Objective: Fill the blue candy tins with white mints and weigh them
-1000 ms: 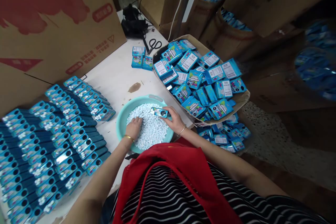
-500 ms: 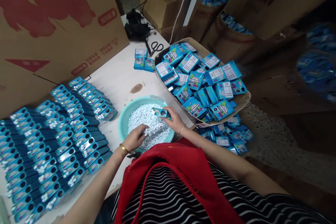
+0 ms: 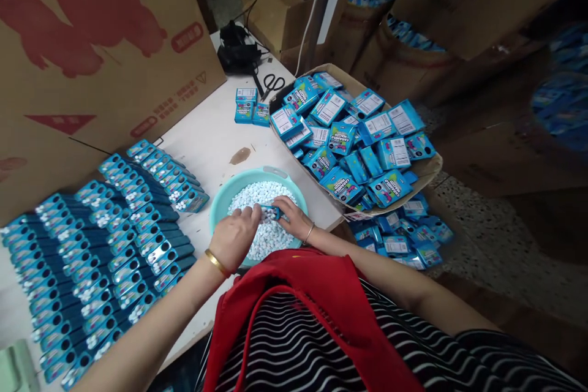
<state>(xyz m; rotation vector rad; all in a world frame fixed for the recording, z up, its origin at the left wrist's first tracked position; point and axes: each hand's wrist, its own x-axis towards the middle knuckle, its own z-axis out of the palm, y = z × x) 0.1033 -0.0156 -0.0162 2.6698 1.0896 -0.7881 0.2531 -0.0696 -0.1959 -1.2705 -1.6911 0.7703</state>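
A light-blue plastic basin holds a heap of small white candies. Above the candies, my right hand grips a small blue candy box by its right end, fingers closed round it. My left hand, a gold bangle at its wrist, meets the box's left end with its fingertips pinched together. What lies between those fingertips is hidden. On the left of the table, rows of upright blue candy boxes stand close together, many with white candies on top.
To the right, an open carton is heaped with blue boxes, and more boxes lie below it. Scissors and three boxes lie at the back of the white table. A large printed carton stands behind the rows.
My left hand has risen from the candies to the box's end. My right hand has brought the box slightly left and lower, and the view has shifted a little.
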